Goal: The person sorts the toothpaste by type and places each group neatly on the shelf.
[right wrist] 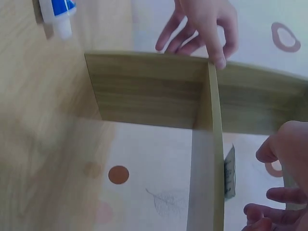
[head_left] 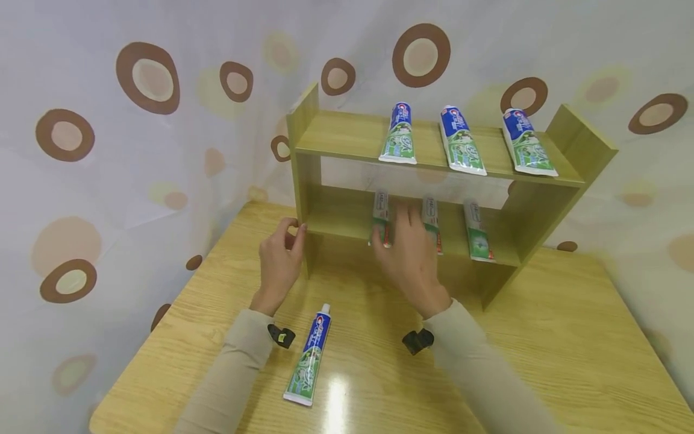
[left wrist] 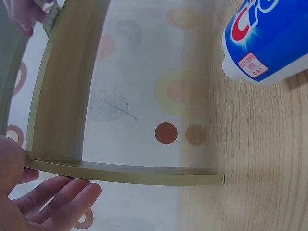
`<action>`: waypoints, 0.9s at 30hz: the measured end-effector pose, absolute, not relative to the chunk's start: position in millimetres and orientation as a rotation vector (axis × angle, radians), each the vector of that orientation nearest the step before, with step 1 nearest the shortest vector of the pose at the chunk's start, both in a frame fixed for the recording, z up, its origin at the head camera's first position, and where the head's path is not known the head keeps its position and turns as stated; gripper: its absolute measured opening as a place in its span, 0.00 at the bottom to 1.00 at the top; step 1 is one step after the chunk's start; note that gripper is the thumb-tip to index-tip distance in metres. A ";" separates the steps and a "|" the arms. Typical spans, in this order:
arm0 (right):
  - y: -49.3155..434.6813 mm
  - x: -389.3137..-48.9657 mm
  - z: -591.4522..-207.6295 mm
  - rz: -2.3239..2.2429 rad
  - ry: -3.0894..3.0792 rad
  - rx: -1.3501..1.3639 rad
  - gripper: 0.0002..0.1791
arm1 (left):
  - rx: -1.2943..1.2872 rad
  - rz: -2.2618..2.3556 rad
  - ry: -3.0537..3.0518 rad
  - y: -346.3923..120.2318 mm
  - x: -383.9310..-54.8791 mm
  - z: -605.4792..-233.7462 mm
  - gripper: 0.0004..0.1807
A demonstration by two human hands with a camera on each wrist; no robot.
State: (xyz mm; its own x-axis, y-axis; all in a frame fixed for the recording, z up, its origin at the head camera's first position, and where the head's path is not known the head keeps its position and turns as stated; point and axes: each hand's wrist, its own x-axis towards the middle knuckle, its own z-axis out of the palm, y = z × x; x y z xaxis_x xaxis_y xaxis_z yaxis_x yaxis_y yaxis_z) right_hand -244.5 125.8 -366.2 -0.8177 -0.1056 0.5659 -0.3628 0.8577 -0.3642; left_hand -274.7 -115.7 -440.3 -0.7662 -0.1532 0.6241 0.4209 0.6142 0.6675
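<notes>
A two-tier wooden shelf (head_left: 347,138) stands on the table. My left hand (head_left: 281,256) grips its left side panel (left wrist: 144,174), thumb at the front edge and fingers along the outside. My right hand (head_left: 408,256) is at the lower board (head_left: 341,211), beside the leftmost green-and-silver toothpaste tube (head_left: 381,211). In the right wrist view, its fingers (right wrist: 276,214) are spread apart from that tube (right wrist: 230,173), with nothing between them. Two similar tubes, a middle one (head_left: 431,214) partly behind the hand and a right one (head_left: 479,235), lie on the same board.
Three blue-and-green toothpaste tubes, left (head_left: 400,135), middle (head_left: 462,141) and right (head_left: 526,144), lie on the top board. Another such tube (head_left: 309,361) lies on the wooden table (head_left: 569,337) between my forearms. A patterned cloth (head_left: 162,144) hangs behind the table.
</notes>
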 end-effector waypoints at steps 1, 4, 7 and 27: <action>124.3 -240.5 -368.5 0.644 -2.482 0.341 0.28 | -0.207 -1.127 -2.180 -116.2 -274.5 -440.5 0.11; 118.9 -226.4 -375.1 0.675 -2.465 0.354 0.28 | -0.204 -1.120 -2.173 -117.6 -274.3 -440.7 0.11; 112.3 -212.5 -383.7 0.714 -2.437 0.400 0.31 | -0.203 -1.117 -2.166 -118.3 -273.9 -440.1 0.11; 64.0 -157.1 -453.8 0.764 -2.689 0.555 0.35 | -0.218 -1.119 -2.201 -116.8 -274.5 -440.2 0.12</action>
State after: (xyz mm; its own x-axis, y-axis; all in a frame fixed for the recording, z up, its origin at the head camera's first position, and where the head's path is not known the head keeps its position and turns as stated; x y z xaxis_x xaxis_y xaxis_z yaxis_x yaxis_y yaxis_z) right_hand -157.1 64.0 -453.8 -0.8834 -0.2826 0.3737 -0.4369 0.7849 -0.4393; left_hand -274.5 -116.8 -440.2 -0.7742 -0.1386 0.6176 0.4175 0.6215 0.6629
